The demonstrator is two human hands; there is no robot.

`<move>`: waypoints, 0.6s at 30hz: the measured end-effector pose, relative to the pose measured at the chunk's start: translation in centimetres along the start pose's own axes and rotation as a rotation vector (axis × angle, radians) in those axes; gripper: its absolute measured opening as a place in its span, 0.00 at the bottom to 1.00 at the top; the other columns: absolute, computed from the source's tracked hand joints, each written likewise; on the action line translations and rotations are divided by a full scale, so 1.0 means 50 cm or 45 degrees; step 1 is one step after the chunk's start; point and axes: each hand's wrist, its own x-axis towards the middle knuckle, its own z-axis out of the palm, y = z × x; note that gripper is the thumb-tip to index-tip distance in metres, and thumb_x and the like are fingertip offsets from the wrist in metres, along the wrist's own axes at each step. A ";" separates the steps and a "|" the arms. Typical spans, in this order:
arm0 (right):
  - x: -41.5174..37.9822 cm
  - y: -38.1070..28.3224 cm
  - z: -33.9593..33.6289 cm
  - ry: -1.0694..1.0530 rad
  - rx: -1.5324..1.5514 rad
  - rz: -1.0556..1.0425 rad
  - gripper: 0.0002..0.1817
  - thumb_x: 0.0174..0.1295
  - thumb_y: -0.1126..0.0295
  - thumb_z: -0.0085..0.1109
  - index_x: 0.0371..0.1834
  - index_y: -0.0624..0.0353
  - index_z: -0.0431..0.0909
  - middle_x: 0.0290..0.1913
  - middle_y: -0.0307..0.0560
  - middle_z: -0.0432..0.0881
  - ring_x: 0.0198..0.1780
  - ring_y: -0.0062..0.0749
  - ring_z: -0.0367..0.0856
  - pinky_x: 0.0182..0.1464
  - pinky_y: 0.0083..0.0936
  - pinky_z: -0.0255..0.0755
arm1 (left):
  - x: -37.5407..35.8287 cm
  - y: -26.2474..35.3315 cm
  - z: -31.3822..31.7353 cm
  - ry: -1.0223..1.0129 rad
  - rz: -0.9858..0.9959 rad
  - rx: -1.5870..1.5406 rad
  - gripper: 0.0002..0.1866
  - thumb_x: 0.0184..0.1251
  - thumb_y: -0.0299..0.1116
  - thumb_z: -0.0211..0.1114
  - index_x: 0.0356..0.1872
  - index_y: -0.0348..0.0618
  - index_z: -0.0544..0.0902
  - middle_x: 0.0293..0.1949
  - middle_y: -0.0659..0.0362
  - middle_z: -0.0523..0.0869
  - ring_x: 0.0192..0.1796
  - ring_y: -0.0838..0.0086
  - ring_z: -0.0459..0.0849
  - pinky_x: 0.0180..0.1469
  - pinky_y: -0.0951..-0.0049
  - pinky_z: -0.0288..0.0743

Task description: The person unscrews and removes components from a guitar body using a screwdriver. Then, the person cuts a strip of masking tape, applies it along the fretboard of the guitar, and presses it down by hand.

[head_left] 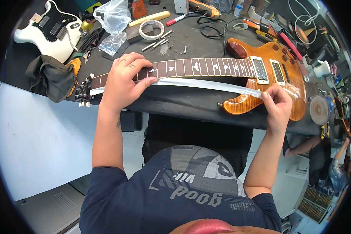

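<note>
An electric guitar (243,102) with an amber flamed top lies face up on the bench, its neck pointing left. A long pale strip of tape (206,84) runs along the near edge of its dark inlaid fretboard (187,67), standing away from the neck toward the right. My left hand (124,80) is closed over the neck near the headstock (83,91), fingers on the frets, thumb pressing the tape at the near edge. Above the guitar's lower horn, my right hand (277,104) pinches the tape's other end between thumb and fingers.
Behind the neck lie a tape roll (151,30), metal rods (160,42), a red marker (176,20) and plastic bags (112,16). A white guitar body (50,43) and dark cloth (52,78) are at left. Cables and tools crowd the right; another person (331,171) sits there.
</note>
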 end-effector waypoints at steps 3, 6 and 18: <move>-0.009 0.001 -0.008 -0.052 0.016 -0.245 0.07 0.63 0.78 0.74 0.31 0.61 0.84 0.28 0.33 0.76 0.34 0.17 0.66 0.38 0.20 0.56 | 0.000 -0.006 0.000 -0.005 0.044 -0.012 0.21 0.56 0.38 0.84 0.45 0.37 0.88 0.46 0.53 0.89 0.50 0.56 0.87 0.57 0.59 0.77; -0.009 0.005 -0.014 -0.094 0.023 -0.341 0.07 0.60 0.76 0.76 0.30 0.61 0.84 0.28 0.35 0.75 0.35 0.23 0.66 0.41 0.25 0.58 | 0.005 -0.006 -0.002 -0.026 0.019 -0.066 0.20 0.57 0.38 0.84 0.44 0.36 0.88 0.45 0.53 0.88 0.48 0.58 0.87 0.52 0.63 0.78; 0.012 -0.040 -0.021 -0.159 -0.153 -0.452 0.07 0.56 0.76 0.75 0.28 0.62 0.83 0.27 0.34 0.74 0.34 0.26 0.66 0.40 0.28 0.57 | 0.021 0.007 0.000 -0.083 -0.216 -0.224 0.18 0.52 0.33 0.83 0.39 0.36 0.86 0.40 0.56 0.85 0.40 0.68 0.84 0.41 0.68 0.76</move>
